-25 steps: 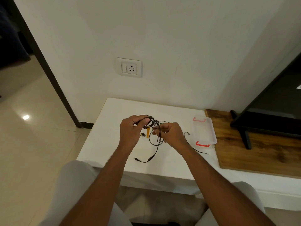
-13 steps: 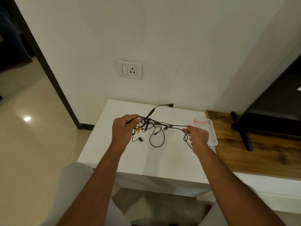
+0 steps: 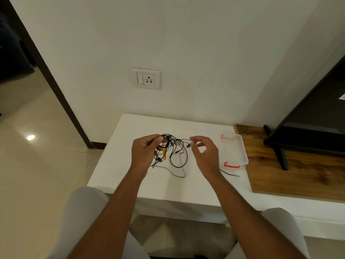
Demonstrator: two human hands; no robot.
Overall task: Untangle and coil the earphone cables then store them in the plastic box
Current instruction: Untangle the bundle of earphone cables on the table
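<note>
A tangle of black earphone cables [image 3: 176, 150] hangs over the white table [image 3: 130, 165], with a small yellow piece in it. My left hand [image 3: 145, 152] grips the knotted part of the tangle at its upper left. My right hand [image 3: 204, 154] pinches a strand near an earbud at the tangle's right side, its other fingers spread. Loose loops trail down onto the table, and one cable end runs out to the right under my right wrist. The clear plastic box [image 3: 240, 150] with red clips sits on the table just right of my right hand.
A wall socket [image 3: 146, 78] is on the white wall behind the table. A wooden board [image 3: 298, 171] carrying a black TV stand [image 3: 280, 156] lies to the right of the box. A dark door frame and tiled floor are at the left.
My right hand has come back leftward from the box toward the tangle, and the stretched cable has gone slack. The plug end that arced up at the back has dropped. My left hand stays put.
</note>
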